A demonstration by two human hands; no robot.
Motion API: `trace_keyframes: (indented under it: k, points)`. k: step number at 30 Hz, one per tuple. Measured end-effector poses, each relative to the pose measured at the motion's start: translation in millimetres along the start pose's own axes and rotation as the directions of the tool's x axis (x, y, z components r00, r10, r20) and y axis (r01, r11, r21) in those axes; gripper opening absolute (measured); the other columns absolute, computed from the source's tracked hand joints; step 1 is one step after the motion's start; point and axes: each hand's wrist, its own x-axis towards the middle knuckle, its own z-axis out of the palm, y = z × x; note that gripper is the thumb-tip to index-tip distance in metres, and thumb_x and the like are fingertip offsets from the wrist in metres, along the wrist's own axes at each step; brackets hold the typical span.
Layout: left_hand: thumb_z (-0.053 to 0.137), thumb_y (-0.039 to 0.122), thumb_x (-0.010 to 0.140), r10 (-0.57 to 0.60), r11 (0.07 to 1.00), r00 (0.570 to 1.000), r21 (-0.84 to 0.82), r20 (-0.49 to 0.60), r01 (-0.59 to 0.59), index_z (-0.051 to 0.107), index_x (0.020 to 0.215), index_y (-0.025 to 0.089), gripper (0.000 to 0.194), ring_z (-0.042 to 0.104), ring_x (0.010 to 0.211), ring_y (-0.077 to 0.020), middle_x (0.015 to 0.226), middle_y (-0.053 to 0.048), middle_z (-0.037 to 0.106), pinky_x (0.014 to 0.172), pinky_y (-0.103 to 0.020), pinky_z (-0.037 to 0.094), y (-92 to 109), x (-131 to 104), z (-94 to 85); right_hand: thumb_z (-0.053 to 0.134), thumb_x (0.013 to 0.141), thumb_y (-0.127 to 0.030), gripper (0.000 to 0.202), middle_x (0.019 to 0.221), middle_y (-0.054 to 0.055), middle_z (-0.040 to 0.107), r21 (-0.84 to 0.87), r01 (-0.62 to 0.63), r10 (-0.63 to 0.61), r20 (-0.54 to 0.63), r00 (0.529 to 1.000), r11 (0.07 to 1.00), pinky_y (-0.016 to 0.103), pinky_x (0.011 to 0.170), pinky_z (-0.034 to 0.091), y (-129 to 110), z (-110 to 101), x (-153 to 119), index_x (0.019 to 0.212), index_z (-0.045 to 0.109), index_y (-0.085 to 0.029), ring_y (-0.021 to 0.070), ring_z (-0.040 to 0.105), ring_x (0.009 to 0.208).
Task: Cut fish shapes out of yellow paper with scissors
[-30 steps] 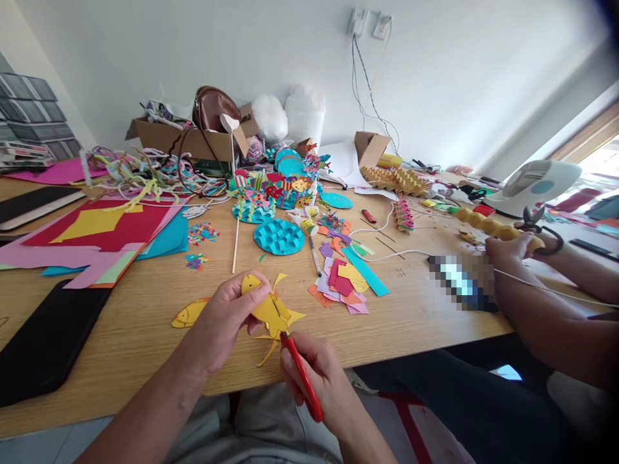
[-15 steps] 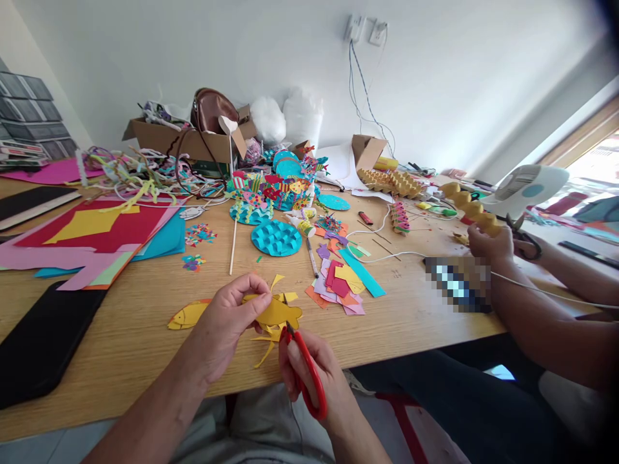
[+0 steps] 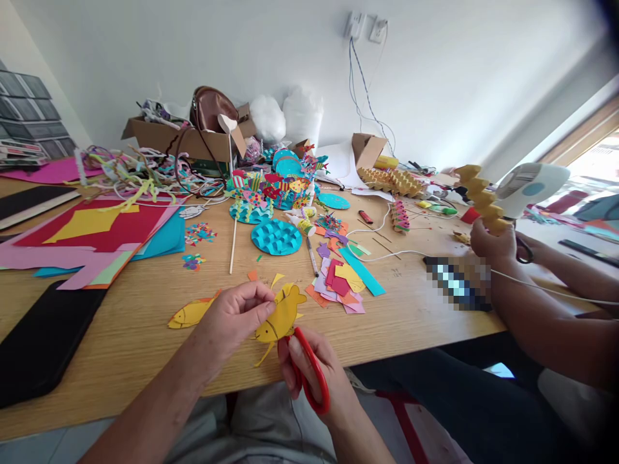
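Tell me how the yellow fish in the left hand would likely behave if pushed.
The yellow fish looks like thin card, so it is probably very light. Its tail juts out from the left hand without visible drooping, suggesting modest stiffness. The narrow part before the tail might crease under a firm push.

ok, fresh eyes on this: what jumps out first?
The yellow paper fish in the left hand, low center, with red-handled scissors in the right hand just below it. Beyond, mid-table, a bright turquoise disc. At right, a co-worker's hand holds up a wavy golden strip.
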Motion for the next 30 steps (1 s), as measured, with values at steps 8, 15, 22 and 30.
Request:
trace_keyframes:
  k: [8,15,22,30]
  points:
    - [0.063,0.029,0.069,0.047,0.999,0.999,0.006,0.001,-0.047,0.058,0.065,0.019,0.012,0.045,0.058,-0.0108,0.059,0.005,0.054,0.054,-0.021,0.035,3.0,-4.2,2.0,0.055,0.080,-0.064,0.050,0.044,-0.006,0.047,0.026,-0.014,0.013,0.026,1.000,1.000,0.018,0.037,0.028,-0.9,0.1,-1.1,0.065,0.053,-0.016,0.0058,0.037,0.035]
    - [0.062,0.027,0.070,0.040,0.999,0.999,-0.015,0.004,-0.040,0.055,0.063,0.020,0.012,0.043,0.054,-0.0106,0.056,0.006,0.050,0.051,-0.021,0.034,2.3,-5.9,6.3,0.054,0.080,-0.064,0.049,0.039,-0.007,0.044,0.110,0.007,-0.016,0.080,0.997,0.994,0.018,0.033,0.023,6.9,-0.7,1.2,0.067,0.053,-0.017,0.0057,0.032,0.030]
    - [0.059,0.028,0.072,0.031,1.000,0.999,-0.006,0.029,-0.031,0.051,0.061,0.020,0.015,0.041,0.051,-0.0094,0.054,0.007,0.048,0.049,-0.020,0.033,3.0,-6.6,9.3,0.055,0.080,-0.064,0.049,0.037,-0.007,0.044,0.159,0.033,-0.044,0.072,0.996,0.987,0.019,0.032,0.021,9.6,0.4,0.3,0.066,0.053,-0.017,0.0054,0.030,0.028]
    - [0.058,0.029,0.071,0.009,1.000,0.998,0.009,0.068,-0.009,0.049,0.061,0.020,0.016,0.038,0.049,-0.0089,0.052,0.007,0.046,0.047,-0.020,0.031,4.9,-6.5,9.2,0.057,0.078,-0.064,0.049,0.039,-0.007,0.044,0.186,-0.026,0.019,0.043,0.999,0.982,0.019,0.034,0.020,7.4,1.7,-3.0,0.066,0.055,-0.016,0.0050,0.030,0.030]
